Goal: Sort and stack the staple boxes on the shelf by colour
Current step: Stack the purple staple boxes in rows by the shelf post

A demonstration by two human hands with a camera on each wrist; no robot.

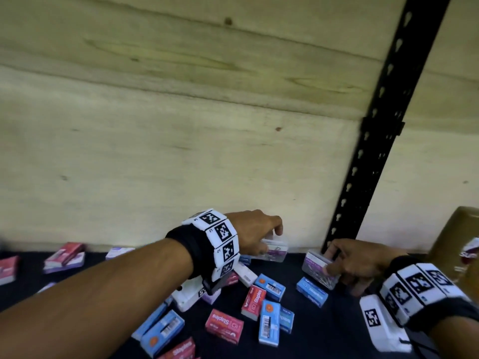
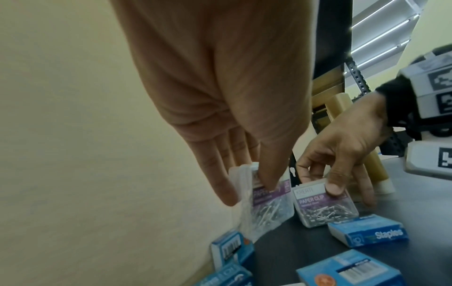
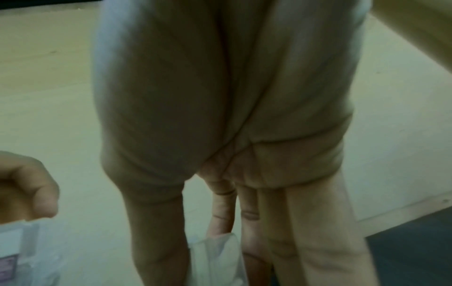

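Blue staple boxes [image 1: 269,286] and red staple boxes [image 1: 224,326] lie scattered on the dark shelf [image 1: 324,332]. My left hand [image 1: 255,235] pinches a clear paper clip box [image 1: 275,250] near the back wall, thumb on its label in the left wrist view [image 2: 96,199]. My right hand [image 1: 348,263] pinches a second clear paper clip box [image 1: 319,269] standing tilted on the shelf, seen also in the left wrist view [image 2: 322,205]. In the right wrist view the fingers [image 3: 156,241] hold a clear box edge [image 3: 215,257].
A plywood back wall [image 1: 181,125] rises behind the shelf. A black perforated upright [image 1: 383,125] stands at the right. A brown cardboard box [image 1: 456,244] sits at far right. More red boxes [image 1: 64,255] lie at the left. Rolls of tape [image 2: 362,147] lie behind my right hand.
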